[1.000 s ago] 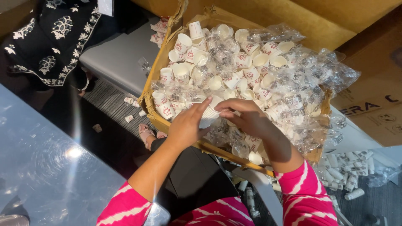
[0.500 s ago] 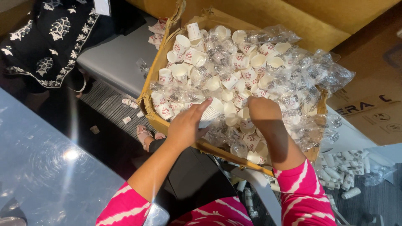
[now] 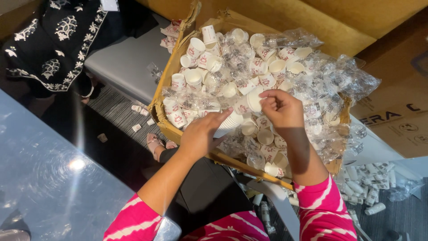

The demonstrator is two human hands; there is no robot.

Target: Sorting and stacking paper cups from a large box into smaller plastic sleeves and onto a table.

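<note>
Cup stack: a short white nest of paper cups [image 3: 229, 121] lies sideways above the carton's near edge, steadied for adding.
Left hand [image 3: 201, 134]: fingers closed around the stack.
Right hand [image 3: 281, 108]: fingers pinch a single cup [image 3: 249, 101] at the stack's mouth.
Carton [image 3: 166, 122]: brims with loose cups and clear wrappers [image 3: 339, 85].

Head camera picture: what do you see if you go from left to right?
Black embroidered garment → grey surface → left hand → right hand holding a paper cup → heap of cups on the floor.
</note>
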